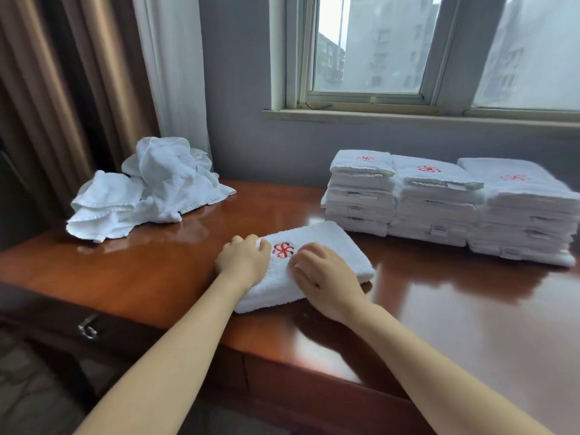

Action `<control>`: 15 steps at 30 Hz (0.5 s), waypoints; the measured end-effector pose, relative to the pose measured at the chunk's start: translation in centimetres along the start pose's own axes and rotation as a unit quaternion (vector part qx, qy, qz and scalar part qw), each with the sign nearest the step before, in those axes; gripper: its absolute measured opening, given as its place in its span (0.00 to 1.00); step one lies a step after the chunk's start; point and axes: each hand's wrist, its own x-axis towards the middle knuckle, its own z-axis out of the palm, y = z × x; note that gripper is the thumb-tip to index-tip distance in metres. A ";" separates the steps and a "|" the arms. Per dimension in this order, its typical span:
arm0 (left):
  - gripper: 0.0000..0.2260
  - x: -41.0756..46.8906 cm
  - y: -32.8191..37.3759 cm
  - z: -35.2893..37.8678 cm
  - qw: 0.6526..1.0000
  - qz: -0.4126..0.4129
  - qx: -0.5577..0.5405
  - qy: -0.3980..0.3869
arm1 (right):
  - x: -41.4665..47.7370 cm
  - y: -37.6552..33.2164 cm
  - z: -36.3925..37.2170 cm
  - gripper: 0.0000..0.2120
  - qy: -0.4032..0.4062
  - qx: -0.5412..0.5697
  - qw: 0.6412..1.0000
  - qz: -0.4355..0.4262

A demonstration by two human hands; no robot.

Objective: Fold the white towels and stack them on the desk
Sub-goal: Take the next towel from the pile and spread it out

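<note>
1. I see one folded towel (332, 246) lying flat on the table (125, 274) at lower centre of the frame, with its red embroidered emblem (283, 250) facing up.
2. The left hand (243, 262) sits at the left end of the folded towel. Its fingers (262, 243) are curled together over the far left corner and grip the cloth edge.
3. The right hand (323, 277) rests on top of the folded towel, just right of the emblem. Its fingers (303, 262) are bent with the tips down on the cloth. I cannot tell whether they pinch any cloth or only press.
4. Three stacks of folded towels stand side by side at right of the frame, below the window (376, 42): left stack (361, 196), middle stack (436, 211), right stack (527, 218). The stacks touch one another, and each top towel shows a red emblem.
5. The near corner of the left stack is close to the far end of the folded towel. I cannot confirm contact.
6. A loose pile of unfolded towels (147, 189) lies at upper left of the table, beside the curtains (62, 89), well apart from both hands.
7. A metal drawer handle (88, 329) shows on the table front at lower left.
</note>
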 end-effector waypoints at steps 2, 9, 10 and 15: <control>0.24 -0.9 1.0 -0.3 0.996 -0.008 0.085 -0.029 | -1.0 0.0 -0.6 0.06 0.002 0.020 1.000 0.013; 0.34 -3.4 3.9 -2.6 0.963 0.043 0.205 -0.169 | -3.9 1.7 -3.9 0.10 0.024 0.071 0.986 0.146; 0.35 -3.7 4.2 -3.0 0.965 0.056 0.163 -0.199 | -4.3 1.8 -4.3 0.10 0.037 0.083 0.982 0.166; 0.30 -5.2 4.7 -4.4 0.913 0.074 -0.122 -0.382 | -5.4 2.4 -6.9 0.11 0.072 0.138 0.942 0.298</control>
